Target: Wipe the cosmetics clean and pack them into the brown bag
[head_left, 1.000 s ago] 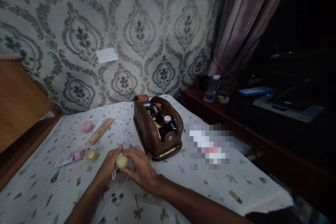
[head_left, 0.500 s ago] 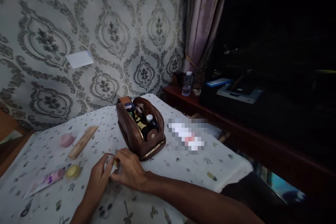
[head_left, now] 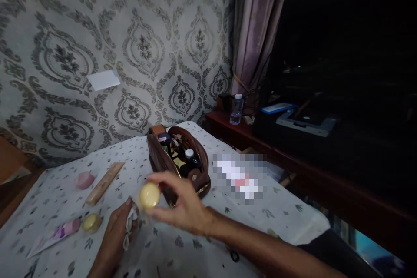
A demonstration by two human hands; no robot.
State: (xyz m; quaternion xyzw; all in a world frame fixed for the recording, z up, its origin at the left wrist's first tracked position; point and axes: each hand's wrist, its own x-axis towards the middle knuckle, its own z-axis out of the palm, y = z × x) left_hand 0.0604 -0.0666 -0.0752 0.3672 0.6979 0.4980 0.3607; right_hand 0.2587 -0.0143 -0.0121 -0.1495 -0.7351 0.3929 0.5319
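Note:
Between the thumb and fingers of my right hand (head_left: 185, 204) is a small round yellow jar (head_left: 150, 195), its face turned toward me. My left hand (head_left: 117, 230), just to its left, is closed on a crumpled white tissue (head_left: 130, 224). Behind my right hand stands an open brown toiletry bag (head_left: 159, 160), filled with bottles and small items, among them a dark bottle with a white cap (head_left: 190, 154). Left of my left hand lie a second yellow jar (head_left: 91, 223), a white and purple tube with a pink cap (head_left: 58, 234), a beige tube (head_left: 104, 183) and a pink rounded item (head_left: 84, 180).
A patterned white cloth (head_left: 182, 252) covers the surface. A blurred-out white and red item (head_left: 237, 178) lies right of the bag. Beyond it, a water bottle (head_left: 236, 109) stands on a dark red wooden ledge (head_left: 221, 124) beside a large black screen (head_left: 352, 43).
My hands have moved apart. The right hand has lifted the yellow jar up and to the right, while the left hand keeps the white tissue lower down. The view has shifted slightly.

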